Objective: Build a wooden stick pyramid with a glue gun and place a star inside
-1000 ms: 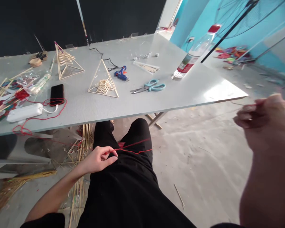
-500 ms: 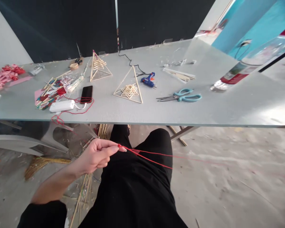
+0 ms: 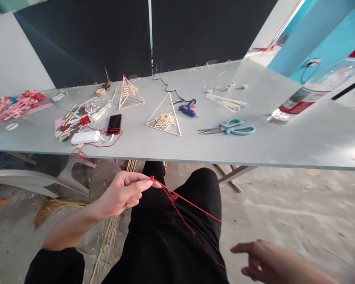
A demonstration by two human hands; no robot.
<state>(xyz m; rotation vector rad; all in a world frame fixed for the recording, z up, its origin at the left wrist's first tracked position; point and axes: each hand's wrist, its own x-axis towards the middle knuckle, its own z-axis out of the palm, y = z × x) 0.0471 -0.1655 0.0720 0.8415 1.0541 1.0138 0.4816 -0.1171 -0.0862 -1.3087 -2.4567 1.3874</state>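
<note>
Head view, the only one we have: our left hand [image 3: 122, 193] pinches a red thread [image 3: 189, 219] between thumb and forefinger above our lap, just below the table [image 3: 284, 150] edge. From the pinch two strands run down across the black trousers [image 3: 165, 236] toward our right hand [image 3: 266, 258], which hovers low with its fingers loosely spread (holding nothing we can make out). We judge the thread light, limp and prone to tangle; it is best pinched near its end and kept taut.
</note>
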